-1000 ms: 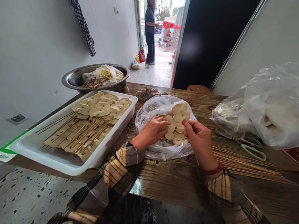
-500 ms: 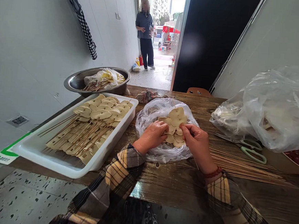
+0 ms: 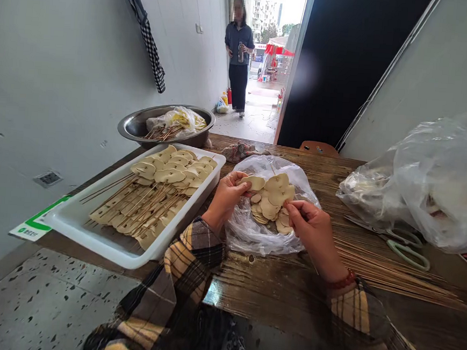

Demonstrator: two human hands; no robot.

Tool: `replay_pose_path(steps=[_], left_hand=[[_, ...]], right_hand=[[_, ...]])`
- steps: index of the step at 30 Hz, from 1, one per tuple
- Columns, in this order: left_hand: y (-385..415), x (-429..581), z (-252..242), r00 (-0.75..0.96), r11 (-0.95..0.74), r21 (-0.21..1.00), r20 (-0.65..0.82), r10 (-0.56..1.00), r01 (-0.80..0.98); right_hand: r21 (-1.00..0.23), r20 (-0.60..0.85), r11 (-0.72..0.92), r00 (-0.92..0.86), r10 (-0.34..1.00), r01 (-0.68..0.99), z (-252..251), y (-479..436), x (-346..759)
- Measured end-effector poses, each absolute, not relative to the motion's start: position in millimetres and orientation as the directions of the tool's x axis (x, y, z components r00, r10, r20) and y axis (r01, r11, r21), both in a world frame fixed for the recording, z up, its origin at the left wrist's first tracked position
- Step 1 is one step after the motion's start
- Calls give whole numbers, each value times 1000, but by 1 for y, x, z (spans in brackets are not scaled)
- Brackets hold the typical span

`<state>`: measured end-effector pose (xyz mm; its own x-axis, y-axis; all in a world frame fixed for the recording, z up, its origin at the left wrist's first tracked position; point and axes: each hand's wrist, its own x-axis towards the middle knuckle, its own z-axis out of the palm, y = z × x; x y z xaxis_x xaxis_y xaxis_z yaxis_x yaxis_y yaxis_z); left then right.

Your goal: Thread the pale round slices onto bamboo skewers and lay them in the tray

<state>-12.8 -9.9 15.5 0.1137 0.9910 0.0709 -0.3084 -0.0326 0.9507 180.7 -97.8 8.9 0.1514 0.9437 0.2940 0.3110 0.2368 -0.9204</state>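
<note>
My left hand [image 3: 227,193] is closed on a beige tofu slice [image 3: 252,182], lifted just above the clear plastic bag [image 3: 253,233] of slices [image 3: 272,199]. My right hand [image 3: 309,224] is pinched shut at the bag's right edge; a thin bamboo skewer seems to run down from its fingers, but I cannot make it out surely. Both wrists rest over the wooden table [image 3: 281,286]. Left of my hands, a white tray [image 3: 103,235] holds several skewered tofu slices [image 3: 169,175] in rows.
Loose bamboo skewers [image 3: 388,265] and scissors [image 3: 408,248] lie at right beside a big crumpled plastic bag [image 3: 438,186]. A metal basin [image 3: 140,127] with a bag and skewers stands beyond the tray. A person [image 3: 238,54] stands in the doorway.
My left hand has lifted one slice out of the pile and drawn it left. The right hand stays pinched at the bag. The person in the doorway has turned to face this way.
</note>
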Motion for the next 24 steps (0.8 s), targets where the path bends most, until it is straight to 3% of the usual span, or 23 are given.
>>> replay_pose_path(steps=[9, 16, 24], left_hand=[[-7, -20, 20, -41, -130, 916, 123, 992, -379], [-9, -20, 22, -69, -149, 910, 132, 989, -387], [-9, -20, 23, -59, -152, 915, 140, 988, -374]], right_hand=[[-870, 256, 252, -48, 966, 423, 2, -102, 172], [-803, 296, 282, -59, 953, 524, -5, -102, 173], [-802, 293, 284, -68, 954, 526, -6, -101, 173]])
